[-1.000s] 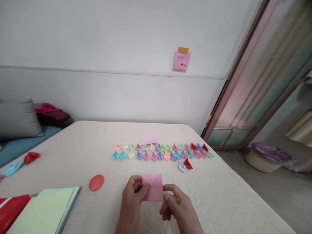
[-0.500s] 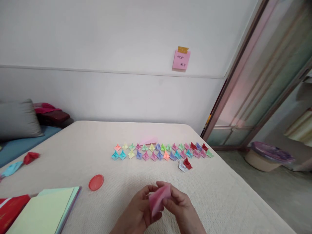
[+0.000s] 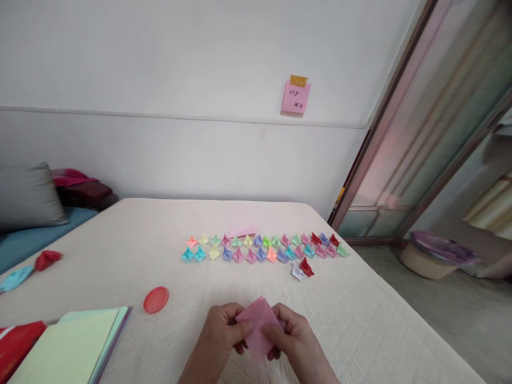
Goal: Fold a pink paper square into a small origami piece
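A pink piece of folded paper point(image 3: 259, 314) is held up above the cloth-covered surface, pinched from both sides. My left hand point(image 3: 224, 330) grips its left edge, thumb on the front face and fingers behind. On the opposite side my right hand point(image 3: 294, 333) is closed on the right edge, its thumb pressed near the middle. The paper looks like a diamond with its point upward. Beyond the hands lie two rows of small folded paper boats point(image 3: 250, 256) in many colours. Nearer than the rows sit a white paper boat point(image 3: 298, 272) and a dark red paper boat point(image 3: 306, 266).
A stack of coloured paper point(image 3: 66, 341) lies front left beside a red packet point(image 3: 18, 346). A red round lid point(image 3: 156, 300) is to its right. A flat pink sheet point(image 3: 242, 230) rests behind the rows. The surface's right edge point(image 3: 394, 292) drops to the floor.
The pink paper has turned from a narrow, slanted folded shape to a flatter diamond facing me. My hands have moved slightly apart, with thumbs now on its front.
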{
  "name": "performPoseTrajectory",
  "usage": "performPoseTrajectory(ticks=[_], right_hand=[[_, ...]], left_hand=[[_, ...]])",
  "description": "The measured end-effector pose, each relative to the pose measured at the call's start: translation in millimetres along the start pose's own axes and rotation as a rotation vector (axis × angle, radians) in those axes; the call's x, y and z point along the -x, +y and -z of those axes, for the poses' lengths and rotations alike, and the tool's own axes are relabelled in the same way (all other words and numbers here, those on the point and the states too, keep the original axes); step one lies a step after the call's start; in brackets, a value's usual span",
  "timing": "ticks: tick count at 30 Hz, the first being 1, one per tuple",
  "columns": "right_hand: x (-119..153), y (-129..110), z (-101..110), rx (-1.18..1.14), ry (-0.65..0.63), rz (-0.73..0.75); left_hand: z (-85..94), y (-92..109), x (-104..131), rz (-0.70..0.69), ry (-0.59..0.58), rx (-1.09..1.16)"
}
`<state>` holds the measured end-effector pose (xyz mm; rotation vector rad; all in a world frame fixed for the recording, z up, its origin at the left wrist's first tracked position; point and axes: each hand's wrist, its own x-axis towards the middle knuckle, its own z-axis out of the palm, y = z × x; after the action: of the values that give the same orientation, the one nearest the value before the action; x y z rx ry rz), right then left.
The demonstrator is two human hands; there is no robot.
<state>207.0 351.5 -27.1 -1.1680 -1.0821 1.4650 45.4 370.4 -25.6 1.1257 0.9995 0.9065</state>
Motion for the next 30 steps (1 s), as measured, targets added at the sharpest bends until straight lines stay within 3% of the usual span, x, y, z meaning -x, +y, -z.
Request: performPoseTrajectory(ticks=[10, 17, 24, 30], right_hand=[[8, -8, 12, -0.064, 0.041, 0.127], [9, -11, 11, 0.024, 0.059, 0.181], [6, -5, 12, 0.072, 0.012, 0.266], [7, -10, 14, 0.041, -0.085, 0.257]], left_hand=[[3.0, 10, 6, -0.107, -0.01, 0.092], [3.5, 7, 7, -0.137, -0.068, 0.094], [-1.7, -4, 0, -0.168, 0.069, 0.234], [4.8, -8, -3, -0.169, 0.087, 0.232]])
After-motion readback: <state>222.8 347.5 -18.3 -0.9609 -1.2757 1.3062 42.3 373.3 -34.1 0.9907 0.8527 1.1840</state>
